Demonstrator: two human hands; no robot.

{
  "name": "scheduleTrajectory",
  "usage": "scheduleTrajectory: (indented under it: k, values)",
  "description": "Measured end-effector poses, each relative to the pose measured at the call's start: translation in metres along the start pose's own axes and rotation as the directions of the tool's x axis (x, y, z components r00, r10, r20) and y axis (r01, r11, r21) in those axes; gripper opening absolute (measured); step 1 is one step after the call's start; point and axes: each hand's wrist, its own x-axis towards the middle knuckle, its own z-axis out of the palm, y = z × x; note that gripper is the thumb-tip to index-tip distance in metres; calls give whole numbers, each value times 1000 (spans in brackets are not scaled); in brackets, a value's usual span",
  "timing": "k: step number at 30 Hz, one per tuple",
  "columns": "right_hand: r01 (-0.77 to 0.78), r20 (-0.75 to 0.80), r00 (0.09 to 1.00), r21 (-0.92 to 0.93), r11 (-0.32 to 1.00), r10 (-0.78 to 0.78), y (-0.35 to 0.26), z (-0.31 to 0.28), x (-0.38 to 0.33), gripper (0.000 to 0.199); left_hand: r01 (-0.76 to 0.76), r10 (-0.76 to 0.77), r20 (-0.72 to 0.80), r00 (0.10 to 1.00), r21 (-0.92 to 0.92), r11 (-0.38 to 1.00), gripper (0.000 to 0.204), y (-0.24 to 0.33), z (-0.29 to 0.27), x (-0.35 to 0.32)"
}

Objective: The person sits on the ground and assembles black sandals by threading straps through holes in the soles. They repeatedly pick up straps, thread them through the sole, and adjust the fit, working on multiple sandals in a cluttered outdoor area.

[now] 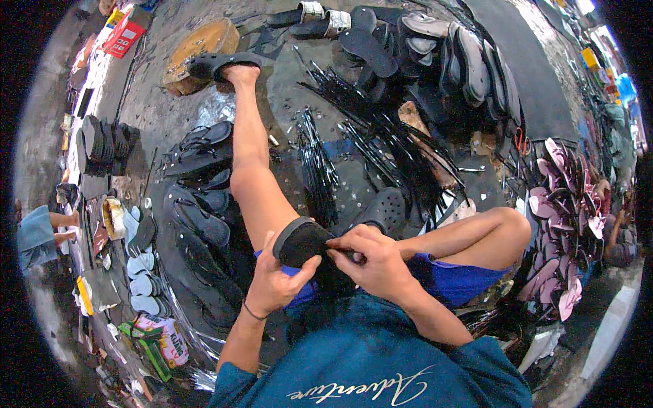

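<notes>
The left hand (277, 277) clamps a black sandal sole (301, 246) just below frame centre. The right hand (377, 266) presses thumb and fingertips together at its right edge; any pinched item is indistinguishable. Pink sandals (558, 221) occupy the right side.

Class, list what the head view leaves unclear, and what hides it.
Head view:
Most fingertips of the left hand: hidden behind the dark sole.
What, if anything, the right hand pinches: covered by the hand itself.
Near end of the grey clog: blocked by the right hand.
Person in pale blue: upper body cut off by the picture's dark rim.
</notes>
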Motion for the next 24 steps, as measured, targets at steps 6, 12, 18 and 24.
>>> scheduleTrajectory:
  k: [6,12,18,24]
  values:
    - [-295,97,955,254,921,280,5,-5,1,20,42,-43,-17,999,-60,997,43,11,1,4]
    - [-352,127,933,498,792,335,25,7,11,41,129,-146,-57,988,-234,964,37,7,-2,10]
    - [-52,-194,981,-166,985,19,34,-50,51,35,-12,-455,-263,851,-876,482,49,0,64,0]
    - [117,79,991,-89,989,-110,34,-103,79,25,346,-251,290,924,-912,219,27,-46,65,-35]
